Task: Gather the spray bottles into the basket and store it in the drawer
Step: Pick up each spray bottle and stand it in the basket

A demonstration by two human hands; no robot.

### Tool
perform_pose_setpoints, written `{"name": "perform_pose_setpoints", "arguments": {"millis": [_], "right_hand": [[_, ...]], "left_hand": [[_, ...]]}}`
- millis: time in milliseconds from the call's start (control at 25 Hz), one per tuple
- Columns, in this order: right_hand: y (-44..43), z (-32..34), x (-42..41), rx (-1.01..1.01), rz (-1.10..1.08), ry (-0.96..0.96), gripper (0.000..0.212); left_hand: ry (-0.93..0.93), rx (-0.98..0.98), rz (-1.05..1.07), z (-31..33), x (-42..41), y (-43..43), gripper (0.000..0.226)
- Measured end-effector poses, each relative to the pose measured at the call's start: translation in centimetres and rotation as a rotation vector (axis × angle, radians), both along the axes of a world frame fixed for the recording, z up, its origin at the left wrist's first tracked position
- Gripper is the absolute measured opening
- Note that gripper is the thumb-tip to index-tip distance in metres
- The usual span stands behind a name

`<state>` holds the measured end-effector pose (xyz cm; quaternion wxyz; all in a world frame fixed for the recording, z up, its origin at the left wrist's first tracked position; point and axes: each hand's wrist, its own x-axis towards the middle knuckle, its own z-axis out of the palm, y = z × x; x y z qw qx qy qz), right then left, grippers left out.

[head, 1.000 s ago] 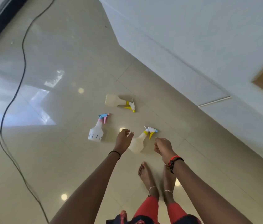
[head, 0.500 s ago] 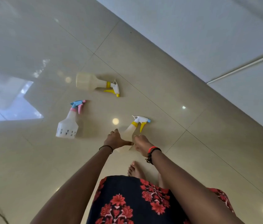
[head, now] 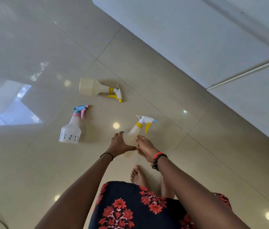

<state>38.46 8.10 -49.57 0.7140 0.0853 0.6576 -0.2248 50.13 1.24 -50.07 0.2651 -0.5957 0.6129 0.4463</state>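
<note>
Both hands meet on the nearest spray bottle (head: pixel 133 134), just below the middle of the frame, its yellow collar and white trigger head pointing toward the upper right. The left hand (head: pixel 120 145) curls its fingers over the left side of the cloudy body with the thumb running underneath, and the right hand (head: pixel 144 147) lays its fingers round the right side, so the grip is closed on the bottle from both sides. Whether the bottle has left the floor (head: pixel 171 162) I cannot tell. To do this pick-up well, I would keep the grip on the wide body rather than the thin neck, stay off the trigger so nothing sprays, and pass the bottle to one hand so the other is free for the next. Two more lie apart on the tiles: a yellow-trigger bottle (head: pixel 94 87) on its side above centre, and a pink-and-blue bottle (head: pixel 71 131) to the left. The basket is not in view, so it will have to be found first. No brand or writing can be read; the pink-and-blue bottle has a row of small dark marks near its base, too small to make out.
</note>
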Motion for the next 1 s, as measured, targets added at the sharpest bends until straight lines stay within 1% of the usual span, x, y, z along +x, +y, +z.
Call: {"name": "perform_pose_setpoints", "arguments": {"millis": [80,240,400,640,800,1000], "right_hand": [[0.0,2.9,-0.5,-0.007,-0.058,0.021,0.037],[-0.8,10.0,-2.3,-0.051,-0.165,0.125,0.033],[-2.3,18.7,-4.7,-0.132,-0.264,0.123,0.031],[-3.2,30.7,-9.0,-0.268,-0.301,0.073,0.038],[-2.4,36.8,-11.4,-0.352,-0.341,0.066,0.041],[-0.6,44.2,-14.6,-0.455,-0.442,0.168,0.030]], "left_hand": [[0.064,-0.009,0.051,3.2,-0.8,-0.5,0.106],[0.203,-0.083,0.102,11.5,-2.7,-1.8,0.103],[0.333,-0.128,0.123,21.0,-4.7,-2.8,0.105],[0.511,-0.168,0.050,33.7,-7.7,-3.2,0.109],[0.611,-0.170,0.022,39.7,-9.8,-2.7,0.114],[0.677,-0.194,-0.032,46.3,-13.0,-1.7,0.100]]}}
